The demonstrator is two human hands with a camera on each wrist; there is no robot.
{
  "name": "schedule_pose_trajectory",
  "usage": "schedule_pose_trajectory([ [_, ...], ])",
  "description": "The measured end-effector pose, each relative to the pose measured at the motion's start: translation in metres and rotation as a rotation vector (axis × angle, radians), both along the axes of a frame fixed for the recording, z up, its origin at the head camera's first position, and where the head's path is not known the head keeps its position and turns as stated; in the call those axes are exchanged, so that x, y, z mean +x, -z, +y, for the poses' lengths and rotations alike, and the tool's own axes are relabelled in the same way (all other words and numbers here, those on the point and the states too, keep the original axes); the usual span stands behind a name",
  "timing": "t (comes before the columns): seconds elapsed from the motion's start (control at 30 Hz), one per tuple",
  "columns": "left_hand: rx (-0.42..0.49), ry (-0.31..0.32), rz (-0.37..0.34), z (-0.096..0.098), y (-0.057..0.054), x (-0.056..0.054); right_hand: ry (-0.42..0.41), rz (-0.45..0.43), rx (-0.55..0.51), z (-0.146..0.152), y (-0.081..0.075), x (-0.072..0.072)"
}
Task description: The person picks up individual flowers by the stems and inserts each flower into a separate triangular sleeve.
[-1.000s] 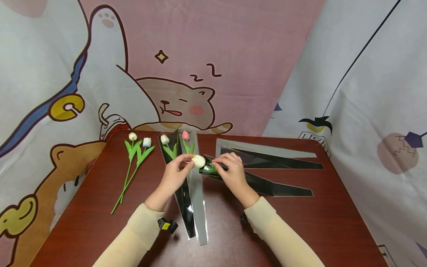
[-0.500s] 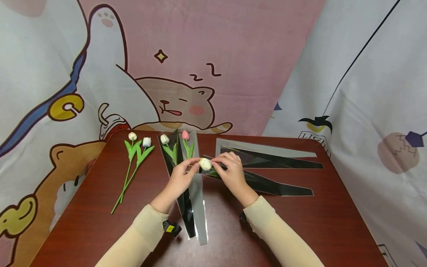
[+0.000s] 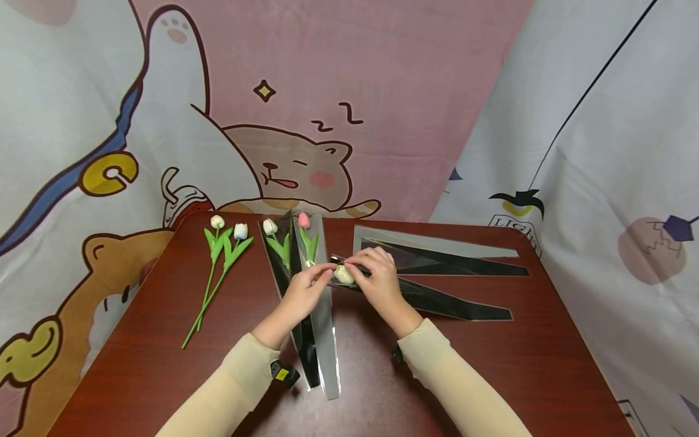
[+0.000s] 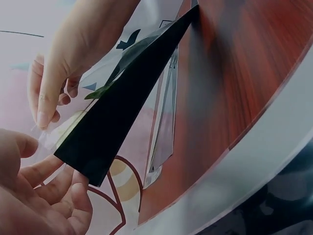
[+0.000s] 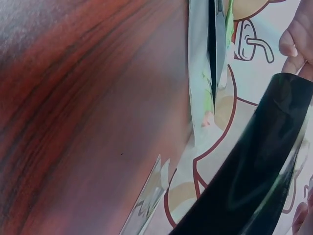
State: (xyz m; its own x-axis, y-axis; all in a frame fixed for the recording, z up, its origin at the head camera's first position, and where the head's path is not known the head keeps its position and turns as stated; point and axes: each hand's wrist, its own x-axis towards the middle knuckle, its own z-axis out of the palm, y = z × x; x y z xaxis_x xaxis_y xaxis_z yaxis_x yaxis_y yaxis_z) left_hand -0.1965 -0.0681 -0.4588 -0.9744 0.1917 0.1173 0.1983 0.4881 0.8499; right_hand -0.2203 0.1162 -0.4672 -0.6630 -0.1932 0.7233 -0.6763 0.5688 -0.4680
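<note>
A white tulip (image 3: 344, 274) lies at the mouth of a long black-and-clear flower sleeve (image 3: 437, 298), its green leaf showing through the film in the left wrist view. My left hand (image 3: 306, 294) holds the sleeve's open end, with fingers under the black side (image 4: 105, 132) and the thumb near the clear film. From the other side my right hand (image 3: 377, 276) pinches the clear edge beside the bloom. The tulip's stem is hidden inside. In the right wrist view, the black sleeve (image 5: 254, 171) slants upward to my left hand (image 5: 301, 39).
Two wrapped tulips, one in a black sleeve (image 3: 306, 358) and one in a grey sleeve (image 3: 327, 340), lie left of centre. Two loose white tulips (image 3: 240, 232) cross at far left. Flat grey (image 3: 464, 241) and black sleeves (image 3: 480, 262) lie at back right.
The white bloom has moved right and slightly down into the sleeve's mouth. My left hand has followed it rightward and now holds the sleeve's end; the right hand has hardly moved.
</note>
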Motion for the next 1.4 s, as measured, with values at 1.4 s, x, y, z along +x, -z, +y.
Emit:
schedule_pose_trajectory([
  [1.4,0.632,-0.123,-0.236,0.040,0.015,-0.003,0.035,-0.139,0.008,0.013,-0.017,0.001],
])
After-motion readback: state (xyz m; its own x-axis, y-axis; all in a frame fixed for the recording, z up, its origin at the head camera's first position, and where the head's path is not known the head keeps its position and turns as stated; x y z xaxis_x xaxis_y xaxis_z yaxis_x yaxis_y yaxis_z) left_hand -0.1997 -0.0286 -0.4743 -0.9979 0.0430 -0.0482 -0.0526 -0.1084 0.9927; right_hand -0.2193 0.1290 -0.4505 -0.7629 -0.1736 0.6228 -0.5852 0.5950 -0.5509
